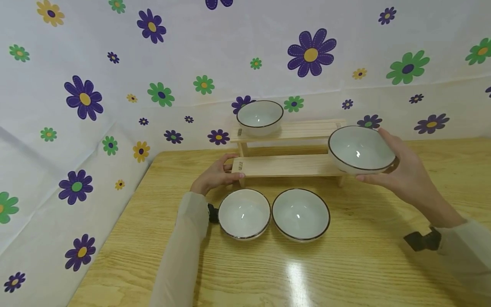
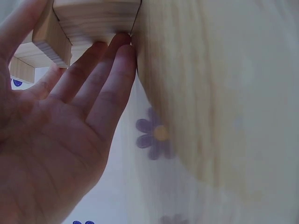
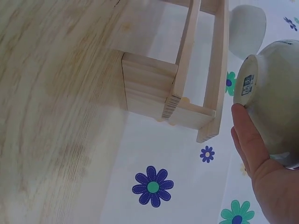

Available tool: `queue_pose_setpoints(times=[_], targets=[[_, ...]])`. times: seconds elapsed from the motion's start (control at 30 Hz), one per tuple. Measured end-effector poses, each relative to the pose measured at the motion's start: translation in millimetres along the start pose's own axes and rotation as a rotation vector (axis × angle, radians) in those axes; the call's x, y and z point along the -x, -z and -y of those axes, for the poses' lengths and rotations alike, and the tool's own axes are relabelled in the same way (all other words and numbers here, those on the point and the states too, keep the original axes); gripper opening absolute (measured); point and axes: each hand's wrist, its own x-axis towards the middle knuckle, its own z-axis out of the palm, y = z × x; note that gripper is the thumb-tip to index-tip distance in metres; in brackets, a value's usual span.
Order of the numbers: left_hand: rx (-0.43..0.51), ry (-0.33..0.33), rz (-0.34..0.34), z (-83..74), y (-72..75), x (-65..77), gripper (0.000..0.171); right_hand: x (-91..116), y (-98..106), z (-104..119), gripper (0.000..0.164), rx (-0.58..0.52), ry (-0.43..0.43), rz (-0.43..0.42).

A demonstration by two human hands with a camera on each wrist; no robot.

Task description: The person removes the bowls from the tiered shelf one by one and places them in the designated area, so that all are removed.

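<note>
A sheet-lined tabletop corner, like a makeshift filming nook; whether in a home or studio cannot be told. Creased flower-printed sheeting (image 1: pixel 230 38) hangs from nine to two o'clock behind a wood-grain surface (image 1: pixel 126 256) carrying a two-tier wooden rack (image 1: pixel 287 166) at twelve.

There are 4 bowls (image 1: pixel 360 147); 1 wooden stand (image 1: pixel 284 165) with 2 shelves (image 1: pixel 307 129); 2 hands (image 1: pixel 216 174); 1 table (image 1: pixel 134 256).

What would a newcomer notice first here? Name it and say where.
Probably the bowl in the right hand, raised near the right end of the wooden rack, which the left hand grips at its left end. Then come the bright flowers on the sheet behind, and two bowls side by side on the table in front.
</note>
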Motion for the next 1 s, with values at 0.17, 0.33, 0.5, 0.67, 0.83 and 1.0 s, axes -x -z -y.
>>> queue_pose_setpoints(times=[0.17,0.33,0.5,0.67,0.83,1.0], targets=[[0.005,-0.003,0.001,0.3,-0.1,0.3,0.077,3,1,0,0.113,0.003,0.012,0.005],[0.006,-0.002,-0.002,-1.0,-0.3,0.8,0.077,7,3,-1,0.116,0.019,0.013,0.013],[0.011,0.000,0.001,-1.9,-0.3,1.2,0.078,11,5,-3,0.118,0.036,0.013,0.032],[0.008,0.004,-0.001,-2.4,0.1,2.2,0.077,16,6,-5,0.120,0.051,0.014,0.054],[0.012,0.002,0.002,-3.0,-0.2,2.5,0.077,21,6,-6,0.124,0.043,0.025,0.069],[0.008,0.012,0.005,-1.9,0.0,1.1,0.077,25,6,-7,0.125,0.023,0.074,0.069]])
